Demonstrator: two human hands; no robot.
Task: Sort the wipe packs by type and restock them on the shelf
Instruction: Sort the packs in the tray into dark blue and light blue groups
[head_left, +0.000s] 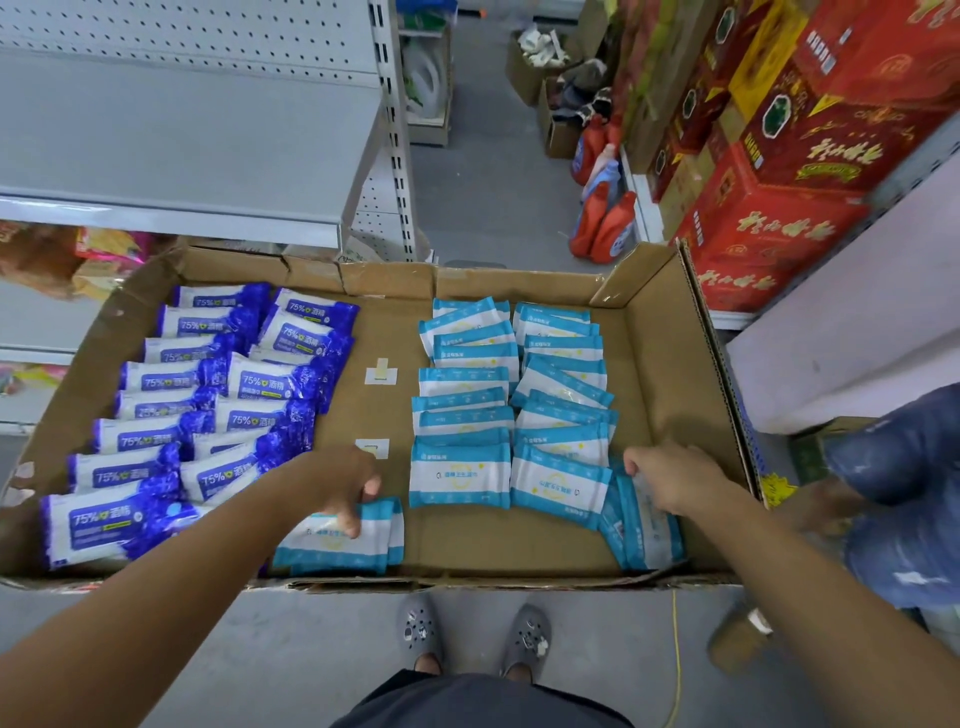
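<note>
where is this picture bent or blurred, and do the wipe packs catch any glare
Head view: the wide lens bends the shelf and the cardboard box rim; the jeans at the right edge are blurred; the dark blue packs show small glints, yet their print reads sharp.

Glossy, likely plastic packs (244, 382) — matt cardboard box (384, 332).

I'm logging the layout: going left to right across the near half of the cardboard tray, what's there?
Dark-blue 75% alcohol wipe packs, left hand gripping a light-blue wipe pack, two rows of light-blue wipe packs, right hand gripping leaning light-blue packs, cardboard tray's right wall.
</note>
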